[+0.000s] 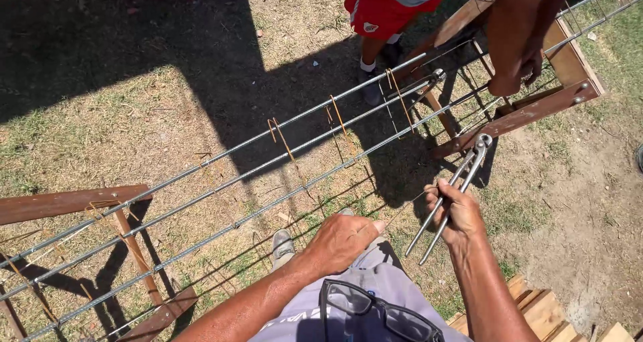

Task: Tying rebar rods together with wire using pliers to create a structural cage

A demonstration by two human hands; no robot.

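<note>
My right hand grips the long handles of steel pincers, whose jaws point up and away near the closest steel bar. My left hand hovers over my thigh with its fingers curled, pinching what looks like a thin tie wire that runs toward my right hand. Three long steel bars lie side by side across two rusty trestles, with rusty wire stirrups hung on them at intervals.
Rusty metal trestles stand at the left and upper right. Another person in red shorts leans over the far trestle, a hand on the bars. Glasses hang on my shirt. Wooden planks lie at bottom right.
</note>
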